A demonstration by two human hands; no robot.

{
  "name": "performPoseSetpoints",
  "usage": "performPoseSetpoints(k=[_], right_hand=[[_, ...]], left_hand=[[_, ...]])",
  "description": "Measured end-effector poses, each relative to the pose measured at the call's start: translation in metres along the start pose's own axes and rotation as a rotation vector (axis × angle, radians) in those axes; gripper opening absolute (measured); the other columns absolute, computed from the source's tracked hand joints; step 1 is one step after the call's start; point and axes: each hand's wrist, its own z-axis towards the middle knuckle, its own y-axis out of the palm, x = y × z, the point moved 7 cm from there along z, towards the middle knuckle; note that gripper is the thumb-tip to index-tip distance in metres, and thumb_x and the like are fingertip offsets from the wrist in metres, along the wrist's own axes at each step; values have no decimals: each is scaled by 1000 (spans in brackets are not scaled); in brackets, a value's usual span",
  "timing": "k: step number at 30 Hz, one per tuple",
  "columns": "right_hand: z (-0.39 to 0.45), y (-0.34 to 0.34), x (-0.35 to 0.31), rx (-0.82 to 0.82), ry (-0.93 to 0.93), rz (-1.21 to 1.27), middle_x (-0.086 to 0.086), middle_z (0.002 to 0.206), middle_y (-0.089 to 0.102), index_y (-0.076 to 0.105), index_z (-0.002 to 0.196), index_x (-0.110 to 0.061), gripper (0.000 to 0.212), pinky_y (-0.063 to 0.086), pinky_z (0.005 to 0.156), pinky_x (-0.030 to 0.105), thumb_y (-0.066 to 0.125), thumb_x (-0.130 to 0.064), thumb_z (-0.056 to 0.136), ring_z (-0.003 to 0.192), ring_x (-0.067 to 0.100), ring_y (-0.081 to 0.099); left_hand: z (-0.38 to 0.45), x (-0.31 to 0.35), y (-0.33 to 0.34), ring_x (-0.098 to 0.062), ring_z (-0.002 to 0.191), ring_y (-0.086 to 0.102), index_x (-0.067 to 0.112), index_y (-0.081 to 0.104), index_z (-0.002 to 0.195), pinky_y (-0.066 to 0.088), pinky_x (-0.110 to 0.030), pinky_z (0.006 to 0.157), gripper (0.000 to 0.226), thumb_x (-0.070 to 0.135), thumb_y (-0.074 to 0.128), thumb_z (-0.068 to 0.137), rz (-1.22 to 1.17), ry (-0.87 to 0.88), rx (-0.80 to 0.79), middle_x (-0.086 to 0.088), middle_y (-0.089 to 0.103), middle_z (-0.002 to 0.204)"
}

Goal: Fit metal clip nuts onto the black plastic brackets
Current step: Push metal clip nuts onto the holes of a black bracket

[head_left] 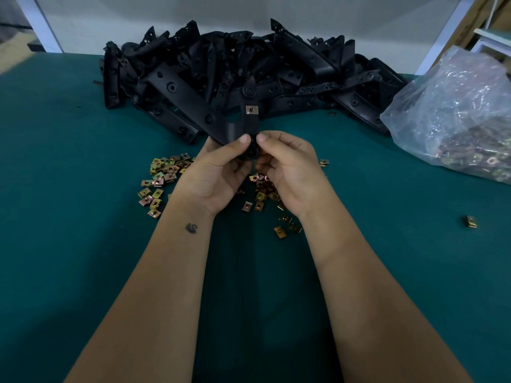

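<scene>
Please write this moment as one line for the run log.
both hands: left hand and right hand grip black plastic bracket | brass-coloured metal clip nut fitted | loose clip nuts on green table

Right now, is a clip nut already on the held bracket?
On. A clip nut sits clipped on the upper part of the black bracket held by both hands.

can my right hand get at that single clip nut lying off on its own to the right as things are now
Probably not right away: the right hand is gripping the bracket together with the left hand. The lone clip nut lies on bare green table with nothing in the way, once that hand lets go.
</scene>
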Motion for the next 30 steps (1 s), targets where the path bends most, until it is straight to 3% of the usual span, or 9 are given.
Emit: performPoseSetpoints(k=[6,17,21,25,30], right_hand=[[2,-1,1,29,6,-14,1,75,60,64,84,-9,13,45,56,19,59,-5,95,62,10,47],[5,-8,0,60,-17,-214,3,76,56,64,77,-13,19,43,70,29,60,-5,94,64,11,48],[4,-5,5,145,1,-74,2,74,59,65,77,-11,18,44,63,24,62,-2,92,66,11,49],[5,0,9,56,74,69,5,77,57,63,81,-8,15,46,57,20,59,-1,93,63,11,48],[5,-6,1,-3,43,-25,5,74,58,64,76,-7,17,46,57,19,61,1,91,63,12,50]], left_hand=[[-2,-3,6,-18,86,62,16,49,128,50,-30,84,38,18,60,92,12,-47,-63,-5,63,110],[0,1,4,-15,89,66,23,55,116,53,-23,67,31,11,60,88,22,17,-50,-1,69,107],[1,2,3,-14,97,66,24,54,117,53,-26,78,33,9,61,89,19,68,-3,2,69,110],[0,3,6,-13,91,68,20,55,117,54,-25,80,34,11,61,85,-22,61,-25,0,69,105],[-3,4,6,-11,87,69,19,57,113,53,-19,68,32,13,63,82,3,21,-43,2,72,101]])
